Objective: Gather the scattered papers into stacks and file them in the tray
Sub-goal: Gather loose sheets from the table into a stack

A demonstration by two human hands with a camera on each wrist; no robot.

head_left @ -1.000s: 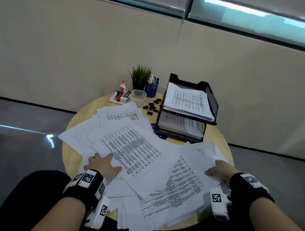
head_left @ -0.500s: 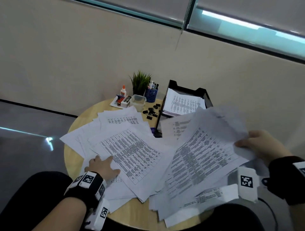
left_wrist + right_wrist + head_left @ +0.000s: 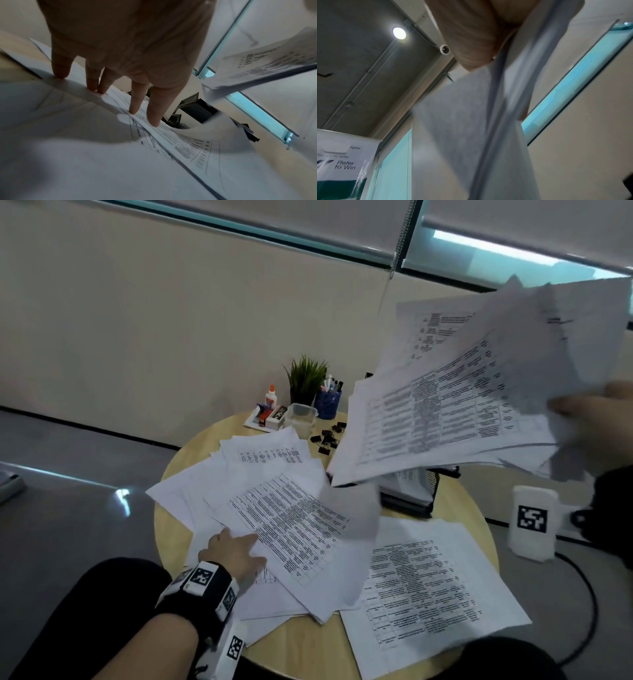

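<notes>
My right hand (image 3: 592,419) grips a sheaf of printed papers (image 3: 455,405) by its right edge and holds it high over the table's right side; the sheets (image 3: 471,121) fan out blurred below the palm. The sheaf hides most of the black mesh tray (image 3: 411,491). My left hand (image 3: 233,549) lies flat with straight fingers (image 3: 137,102) pressing on the scattered papers (image 3: 274,508) at the near left. Another printed sheet (image 3: 424,583) lies on the table at the near right.
At the back of the round wooden table (image 3: 308,642) stand a potted plant (image 3: 306,378), a blue pen cup (image 3: 328,402), a glue bottle (image 3: 271,397), a clear plastic box (image 3: 301,419) and several black binder clips (image 3: 327,436). A black cable (image 3: 582,604) runs off the right edge.
My right hand has lifted the sheaf of papers from the table's near right, up and to the right. The left hand has stayed pressed on the sheets.
</notes>
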